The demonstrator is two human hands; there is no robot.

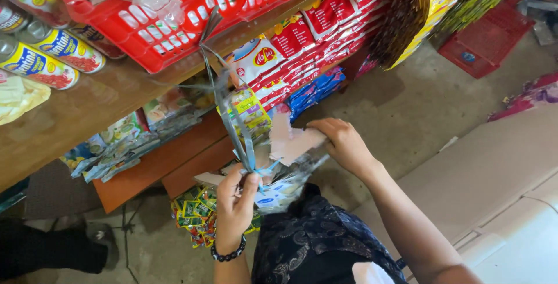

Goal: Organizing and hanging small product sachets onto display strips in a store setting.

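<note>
Below wooden shelf point(116, 95): left hand point(235, 202) pinching sachet strips point(232, 115); right hand point(343, 142) one cardboard piece point(290, 142).

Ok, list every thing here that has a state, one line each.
left hand: closed on the sachet strips
right hand: pinching the cardboard piece
sachet strips: hanging from the basket, pulled taut
cardboard piece: torn, held up
red basket: upright on the shelf
cans: lying on their sides

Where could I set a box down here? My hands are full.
Bare concrete floor lies between the red crate and the pale counter. The wooden shelf top is crowded with cans and a red basket; lower shelves are packed with sachets.
</note>
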